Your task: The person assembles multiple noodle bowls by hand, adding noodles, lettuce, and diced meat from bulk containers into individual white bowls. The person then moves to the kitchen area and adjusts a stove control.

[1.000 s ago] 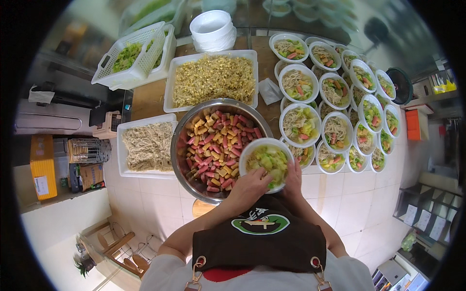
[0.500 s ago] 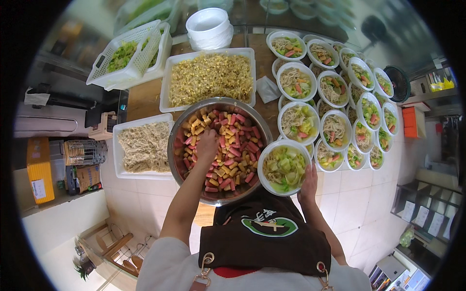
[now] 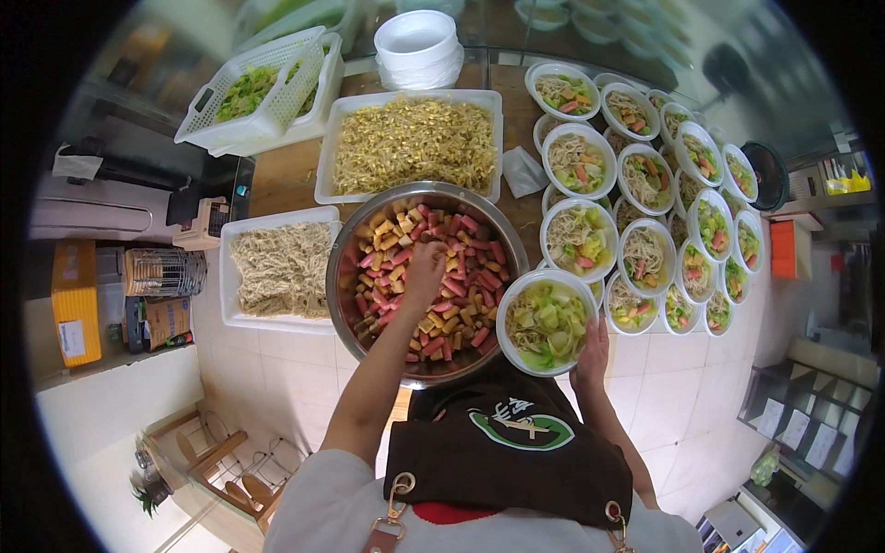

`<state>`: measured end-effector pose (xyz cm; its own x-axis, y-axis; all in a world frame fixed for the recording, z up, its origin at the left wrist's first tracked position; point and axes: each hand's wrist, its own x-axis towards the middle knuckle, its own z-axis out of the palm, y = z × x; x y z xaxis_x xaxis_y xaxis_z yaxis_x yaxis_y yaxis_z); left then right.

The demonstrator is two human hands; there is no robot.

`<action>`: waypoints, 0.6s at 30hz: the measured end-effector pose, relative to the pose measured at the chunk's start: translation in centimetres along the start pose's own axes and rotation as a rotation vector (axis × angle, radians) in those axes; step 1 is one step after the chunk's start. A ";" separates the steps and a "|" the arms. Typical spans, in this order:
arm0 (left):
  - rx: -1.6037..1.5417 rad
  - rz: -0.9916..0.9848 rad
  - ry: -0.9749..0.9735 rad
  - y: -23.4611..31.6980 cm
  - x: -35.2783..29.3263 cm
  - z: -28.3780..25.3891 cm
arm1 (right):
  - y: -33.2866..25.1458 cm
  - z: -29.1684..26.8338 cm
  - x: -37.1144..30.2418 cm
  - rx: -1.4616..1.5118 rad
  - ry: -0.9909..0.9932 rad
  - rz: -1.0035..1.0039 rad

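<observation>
My left hand reaches into a large steel bowl full of cut pink sausage and yellow-brown pieces. Its fingers are drawn together among the pieces; what they hold, if anything, is hidden. Close to the steel bowl's right side, my right hand grips a round white bowl by its right edge. Lettuce and pale strands fill this bowl, and no sausage shows on top.
Stacked filled bowls crowd the right. Trays of bean sprouts and pale noodle-like strands lie beyond and left. Lettuce baskets and stacked white bowls stand at the back. A small white packet lies beside the sprouts.
The whole view has shifted slightly. My left hand has moved a little toward the middle of the steel bowl. My right hand keeps its grip on the white bowl.
</observation>
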<state>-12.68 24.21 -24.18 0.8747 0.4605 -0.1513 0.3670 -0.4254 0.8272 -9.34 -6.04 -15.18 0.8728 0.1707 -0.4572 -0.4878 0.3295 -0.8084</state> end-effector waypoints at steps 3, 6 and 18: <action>-0.602 -0.284 -0.184 -1.0 -1.1 -3.9 | 0.4 -0.6 0.5 -0.026 0.006 -0.006; -0.181 -0.180 -0.456 0.2 -1.9 -6.0 | 1.1 -1.5 1.1 -0.032 -0.007 -0.008; 0.751 -0.099 -0.071 -5.4 2.9 -2.1 | -0.6 2.3 -0.5 -0.018 -0.004 0.097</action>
<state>-12.79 29.48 -27.97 0.8355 0.4835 -0.2610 0.5394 -0.8124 0.2216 -9.42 -4.17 -13.63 0.8218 0.2045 -0.5319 -0.5698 0.2945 -0.7672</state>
